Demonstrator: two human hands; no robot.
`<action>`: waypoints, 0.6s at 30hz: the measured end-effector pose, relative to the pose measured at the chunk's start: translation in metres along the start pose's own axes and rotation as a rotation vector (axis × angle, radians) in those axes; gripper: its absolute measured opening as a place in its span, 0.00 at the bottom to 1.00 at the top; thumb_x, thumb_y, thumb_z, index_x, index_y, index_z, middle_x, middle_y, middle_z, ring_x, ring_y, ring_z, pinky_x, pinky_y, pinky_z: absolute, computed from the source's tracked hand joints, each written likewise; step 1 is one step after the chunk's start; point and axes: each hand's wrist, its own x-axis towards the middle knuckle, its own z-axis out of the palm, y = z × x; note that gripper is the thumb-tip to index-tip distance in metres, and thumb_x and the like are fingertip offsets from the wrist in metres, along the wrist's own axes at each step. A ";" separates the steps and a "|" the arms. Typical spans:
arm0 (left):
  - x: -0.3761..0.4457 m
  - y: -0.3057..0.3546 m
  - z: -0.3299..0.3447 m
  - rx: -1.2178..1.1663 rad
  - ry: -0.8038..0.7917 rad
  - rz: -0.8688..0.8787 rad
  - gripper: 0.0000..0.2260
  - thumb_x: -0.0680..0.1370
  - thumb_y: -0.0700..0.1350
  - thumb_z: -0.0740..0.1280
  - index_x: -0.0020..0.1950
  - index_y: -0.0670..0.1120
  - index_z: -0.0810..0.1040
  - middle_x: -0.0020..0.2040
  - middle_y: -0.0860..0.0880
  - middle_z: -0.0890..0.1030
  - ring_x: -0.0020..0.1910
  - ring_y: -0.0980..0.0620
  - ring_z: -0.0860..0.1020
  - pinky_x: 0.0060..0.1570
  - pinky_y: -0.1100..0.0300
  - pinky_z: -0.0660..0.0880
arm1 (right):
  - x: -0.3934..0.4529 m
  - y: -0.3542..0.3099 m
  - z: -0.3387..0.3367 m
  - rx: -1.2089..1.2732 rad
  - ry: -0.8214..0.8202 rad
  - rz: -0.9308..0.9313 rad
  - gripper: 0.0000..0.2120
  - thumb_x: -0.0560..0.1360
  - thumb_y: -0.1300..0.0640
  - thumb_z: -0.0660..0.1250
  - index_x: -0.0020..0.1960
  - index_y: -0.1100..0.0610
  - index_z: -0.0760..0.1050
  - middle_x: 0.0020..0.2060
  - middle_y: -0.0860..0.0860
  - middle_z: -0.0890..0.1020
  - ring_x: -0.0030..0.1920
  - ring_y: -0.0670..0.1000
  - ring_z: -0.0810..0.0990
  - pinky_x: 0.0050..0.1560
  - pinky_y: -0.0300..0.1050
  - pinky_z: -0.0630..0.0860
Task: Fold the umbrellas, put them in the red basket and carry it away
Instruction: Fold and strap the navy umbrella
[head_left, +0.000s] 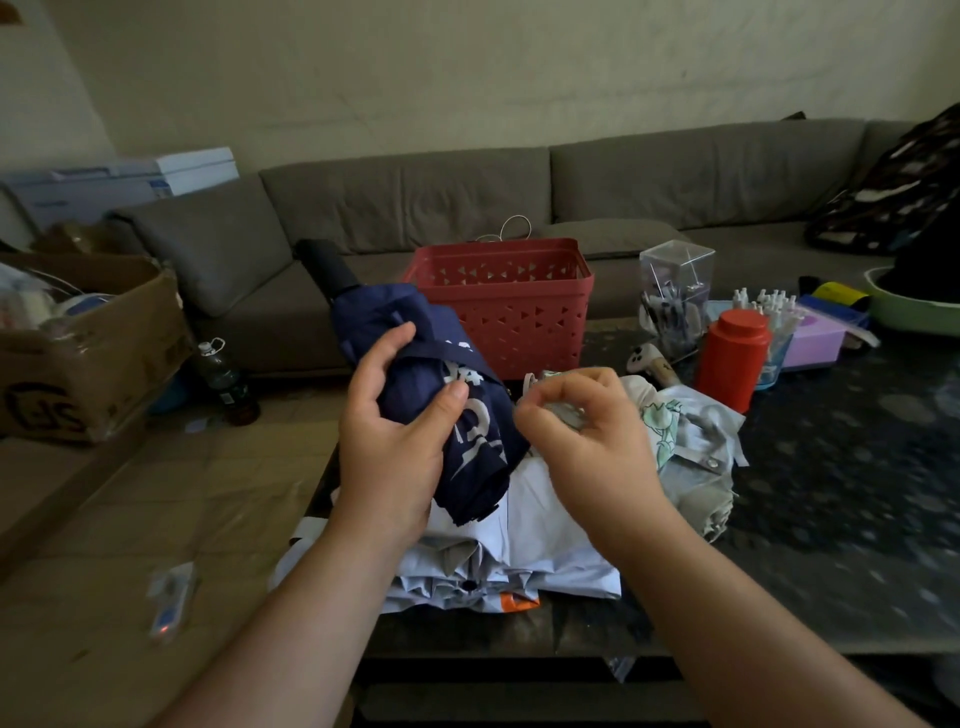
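Just right of the left hand (387, 441), whose grip wraps the navy umbrella (457, 395), the right hand (582, 431) pinches narrow, seemingly its strap; next, wrap and fasten.

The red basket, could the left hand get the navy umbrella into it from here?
Probably yes: the left hand grips the navy umbrella just in front of the red basket, whose open top looks unobstructed.

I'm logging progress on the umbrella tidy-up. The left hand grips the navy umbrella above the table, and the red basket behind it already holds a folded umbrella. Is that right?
Not quite. In the head view the left hand does grip the navy umbrella above the table, but the red basket behind it shows no umbrella inside; the pale umbrellas lie on the table.
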 end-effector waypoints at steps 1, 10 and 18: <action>-0.001 0.000 0.000 0.003 -0.021 0.005 0.26 0.76 0.32 0.75 0.66 0.59 0.79 0.63 0.53 0.84 0.60 0.52 0.85 0.54 0.56 0.83 | 0.001 0.002 0.001 -0.041 -0.023 -0.027 0.04 0.73 0.50 0.77 0.42 0.42 0.83 0.53 0.46 0.75 0.57 0.43 0.77 0.57 0.40 0.72; -0.005 0.001 0.001 0.090 -0.049 0.101 0.24 0.76 0.38 0.78 0.65 0.62 0.79 0.67 0.51 0.83 0.64 0.51 0.83 0.63 0.48 0.80 | 0.002 0.002 -0.004 -0.122 -0.052 -0.128 0.07 0.71 0.41 0.78 0.44 0.41 0.81 0.55 0.43 0.75 0.61 0.44 0.76 0.61 0.41 0.73; -0.006 0.002 0.002 0.086 -0.075 0.085 0.24 0.75 0.39 0.77 0.67 0.60 0.79 0.67 0.50 0.83 0.64 0.50 0.83 0.63 0.47 0.81 | 0.002 0.003 -0.004 -0.177 -0.146 -0.075 0.07 0.73 0.43 0.78 0.40 0.43 0.83 0.55 0.45 0.74 0.61 0.45 0.76 0.61 0.39 0.74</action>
